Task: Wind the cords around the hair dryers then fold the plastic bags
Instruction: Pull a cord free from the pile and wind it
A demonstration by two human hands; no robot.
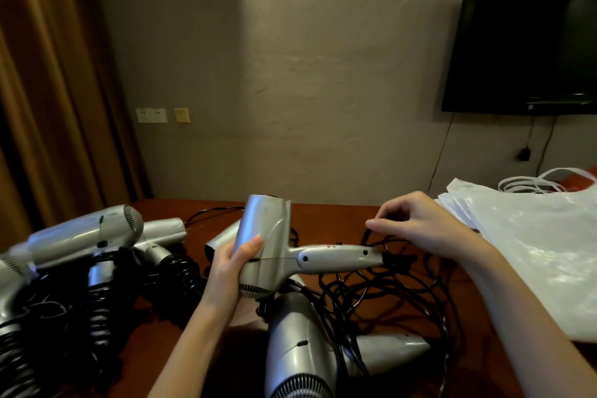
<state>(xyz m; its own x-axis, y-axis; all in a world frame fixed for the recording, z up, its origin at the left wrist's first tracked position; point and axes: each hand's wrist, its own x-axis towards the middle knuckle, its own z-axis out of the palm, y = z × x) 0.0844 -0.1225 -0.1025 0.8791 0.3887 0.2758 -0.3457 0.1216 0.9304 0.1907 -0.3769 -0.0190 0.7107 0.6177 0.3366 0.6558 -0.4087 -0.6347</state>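
Observation:
My left hand point(231, 265) grips the barrel of a silver hair dryer point(274, 245) held above the table, its handle pointing right. My right hand point(416, 223) pinches the black cord point(368, 236) just above the end of that handle. The loose cord trails down into a tangle point(387, 294) on the table. Another silver dryer point(300, 349) lies below it with its cord loose. White plastic bags point(533, 255) are piled on the right.
Several silver dryers point(97, 233) with wound or coiled black cords point(100, 300) lie heaped at the left of the brown table point(332, 213). A wall stands just behind the table, with a dark television point(523, 48) at upper right and curtains point(48, 90) at left.

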